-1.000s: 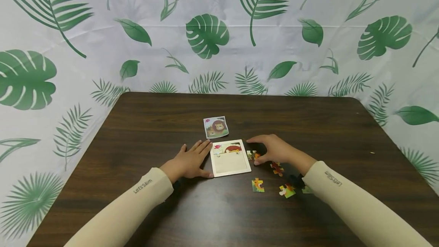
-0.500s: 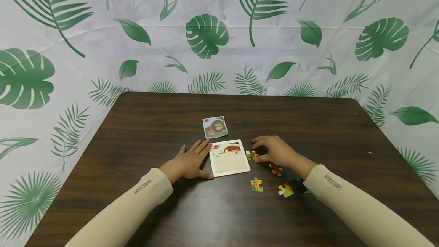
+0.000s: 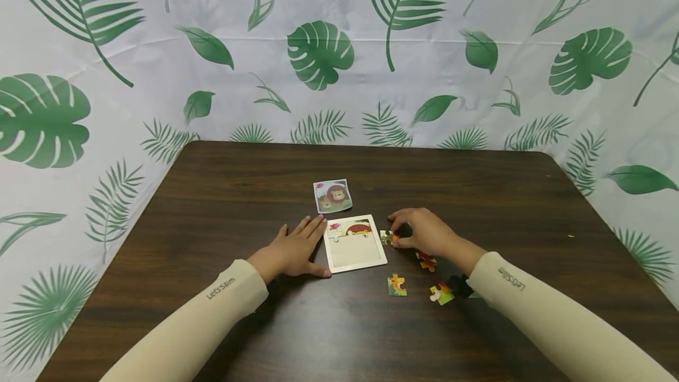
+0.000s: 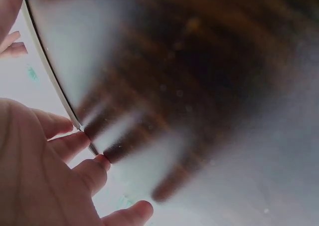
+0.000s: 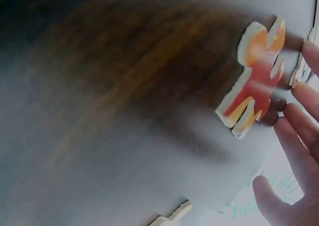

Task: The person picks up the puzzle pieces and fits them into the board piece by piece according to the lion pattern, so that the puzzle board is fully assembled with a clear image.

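Note:
A pale square puzzle tray (image 3: 358, 267) lies on the table, its top row filled with picture pieces. My left hand (image 3: 293, 250) lies spread along the tray's left side, fingers straight, fingertips and thumb touching its edge. In the left wrist view, fingertips (image 4: 102, 161) meet the tray's thin edge. Just right of the tray, my right hand (image 3: 427, 233) pinches a puzzle piece (image 3: 387, 237) between thumb and curved fingers; the hand partly covers it. A red and orange puzzle piece (image 5: 259, 79) lies flat beneath that palm, apart from the fingers.
Above the tray lies a square lion picture card (image 3: 333, 196). Two more loose pieces, one giraffe-coloured (image 3: 396, 285) and one green and orange (image 3: 440, 294), lie nearer the person. The dark wooden table (image 3: 254, 175) ends at a leaf-patterned cloth (image 3: 318, 93).
My right hand drew slightly away from the tray's corner, its thumb and fingers closing around the piece, which turned a little. My left hand stayed against the tray.

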The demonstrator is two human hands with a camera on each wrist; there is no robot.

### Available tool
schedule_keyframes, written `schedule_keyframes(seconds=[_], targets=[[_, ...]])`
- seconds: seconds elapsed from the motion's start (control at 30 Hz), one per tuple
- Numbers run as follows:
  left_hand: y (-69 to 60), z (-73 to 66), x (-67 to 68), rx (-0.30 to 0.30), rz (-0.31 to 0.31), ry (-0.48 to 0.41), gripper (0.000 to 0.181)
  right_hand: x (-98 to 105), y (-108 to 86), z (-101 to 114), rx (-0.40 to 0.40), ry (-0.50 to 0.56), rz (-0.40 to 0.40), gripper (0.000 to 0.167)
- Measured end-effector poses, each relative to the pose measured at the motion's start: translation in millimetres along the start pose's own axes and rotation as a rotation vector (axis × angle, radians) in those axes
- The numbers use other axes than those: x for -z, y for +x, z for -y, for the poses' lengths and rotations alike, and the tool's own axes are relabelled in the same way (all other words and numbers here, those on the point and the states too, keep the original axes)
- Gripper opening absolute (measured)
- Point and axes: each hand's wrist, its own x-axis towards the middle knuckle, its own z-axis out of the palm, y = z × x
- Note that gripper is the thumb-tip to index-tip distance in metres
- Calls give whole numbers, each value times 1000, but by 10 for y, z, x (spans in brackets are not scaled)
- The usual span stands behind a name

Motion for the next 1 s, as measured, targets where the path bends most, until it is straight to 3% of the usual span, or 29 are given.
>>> schedule_keyframes(seconds=[0.17,0.43,0.73,1.0], targets=[[0,-14,3,4,8,-6,105,5,13,1,3,-17,7,12],[-6,-11,2,4,4,-6,106,34,5,22,4,-40,45,30],[-17,-3,4,-10,-5,-7,105,26,-1,55,-2,-40,22,19],[-28,-12,19,-10,2,-21,105,60,35,55,-12,-40,2,19]])
